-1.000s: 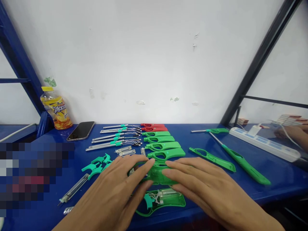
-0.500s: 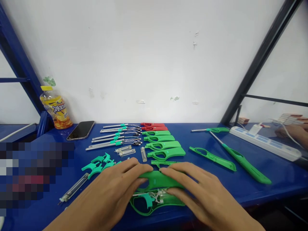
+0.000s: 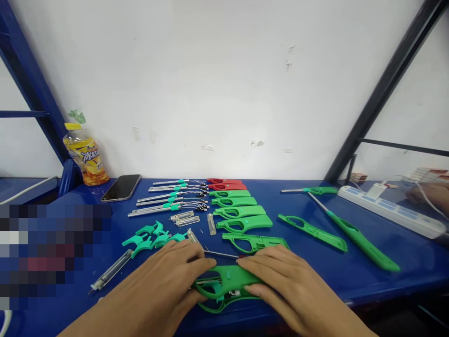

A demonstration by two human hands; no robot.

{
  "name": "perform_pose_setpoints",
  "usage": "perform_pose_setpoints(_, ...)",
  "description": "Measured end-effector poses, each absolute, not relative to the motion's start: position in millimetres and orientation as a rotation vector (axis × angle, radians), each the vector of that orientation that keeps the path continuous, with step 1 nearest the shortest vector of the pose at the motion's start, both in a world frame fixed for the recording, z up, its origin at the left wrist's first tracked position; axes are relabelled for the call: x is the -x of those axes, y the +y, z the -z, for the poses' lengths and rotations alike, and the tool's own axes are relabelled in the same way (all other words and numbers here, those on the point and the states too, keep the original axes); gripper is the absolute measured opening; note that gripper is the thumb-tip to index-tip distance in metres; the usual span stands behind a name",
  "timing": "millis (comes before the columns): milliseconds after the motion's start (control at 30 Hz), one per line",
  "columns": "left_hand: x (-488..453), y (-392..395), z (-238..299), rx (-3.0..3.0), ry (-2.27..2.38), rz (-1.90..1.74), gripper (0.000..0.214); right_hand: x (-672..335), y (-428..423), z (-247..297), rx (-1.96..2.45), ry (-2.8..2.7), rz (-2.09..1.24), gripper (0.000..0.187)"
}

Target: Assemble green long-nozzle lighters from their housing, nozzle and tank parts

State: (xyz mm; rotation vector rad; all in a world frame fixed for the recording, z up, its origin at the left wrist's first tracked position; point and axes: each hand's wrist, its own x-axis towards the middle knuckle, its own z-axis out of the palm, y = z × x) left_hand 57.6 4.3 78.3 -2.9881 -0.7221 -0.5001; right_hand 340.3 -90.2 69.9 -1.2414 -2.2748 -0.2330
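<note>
By the left grip (image 3: 171, 274) and the right grip (image 3: 286, 281), the green cover (image 3: 234, 282) is grasped at opposite ends, apparently for even control, over the lower green shell (image 3: 229, 302); beyond that shell, a thin metal rod (image 3: 221, 254) is laid.

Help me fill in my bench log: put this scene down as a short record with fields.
Left hand: gripping the looped end of the upper green shell
Right hand: gripping that shell's other end
Lower green shell: beneath it, edges not aligned
Back row: wired silver rods beside red shells
Back left: phone, bottle
Right: white power strip
</note>
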Motion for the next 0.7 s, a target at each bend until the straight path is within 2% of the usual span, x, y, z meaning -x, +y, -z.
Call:
perform_pose_setpoints(133, -51.9, 3.7, -62.6, 3.060, -0.762, 0.489, 0.065, -339.1, -90.5, -70.3, 1.248, -2.300, 0.216, 0.034)
perform_pose_setpoints(267, -47.3, -5.9, -54.1, 3.080, -0.908, 0.458, 0.062, -337.3, -90.2, -68.6, 1.252, -2.298, 0.201, 0.035)
perform_pose_setpoints(700, -49.0, -6.5, -55.1, 3.090, -0.882, 0.452, 0.061, -341.0, -91.7, -59.9, 1.232, -2.275, 0.265, 0.034)
